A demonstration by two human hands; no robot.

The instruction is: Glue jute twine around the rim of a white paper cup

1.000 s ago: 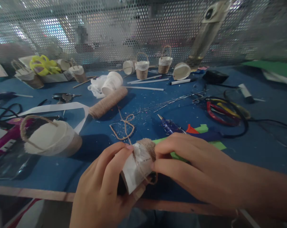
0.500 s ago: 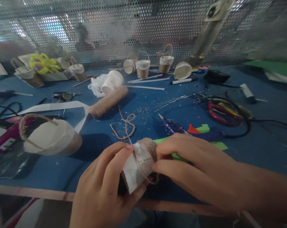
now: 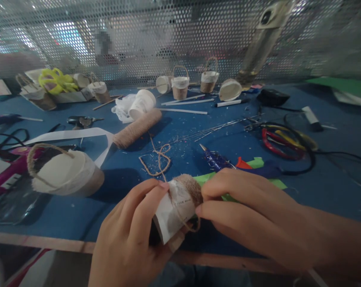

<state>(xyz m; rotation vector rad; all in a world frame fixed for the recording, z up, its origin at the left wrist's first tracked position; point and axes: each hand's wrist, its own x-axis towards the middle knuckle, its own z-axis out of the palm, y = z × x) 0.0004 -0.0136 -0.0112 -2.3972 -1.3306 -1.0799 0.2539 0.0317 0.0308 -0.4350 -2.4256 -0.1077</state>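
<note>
My left hand (image 3: 129,227) is closed around a small white paper cup (image 3: 170,217) tipped on its side, its wrapped end towards the right. Brown jute twine (image 3: 190,186) is wound in rows around that end. One strand crosses the bare white part and hangs in a small loop beneath my right fingertips. The thumb and fingers of my right hand (image 3: 249,211) are pinched together at the wound end, seemingly on the twine; the fingers hide the exact grip. From under my left fingertips, slack twine (image 3: 159,159) runs back to a twine spool (image 3: 138,128).
At left stands a finished-looking twine-handled cup basket (image 3: 69,173), beside a magenta glue gun (image 3: 11,169). More small baskets (image 3: 180,85) line the back by the perforated metal screen. A blue glittery pen-like tool (image 3: 214,157), thin wires (image 3: 216,129) and pliers (image 3: 282,141) lie ahead and right.
My right fingertips have shifted slightly right along the cup's wound end, uncovering a little more twine. My left hand keeps its hold on the cup. The view has moved very slightly.
</note>
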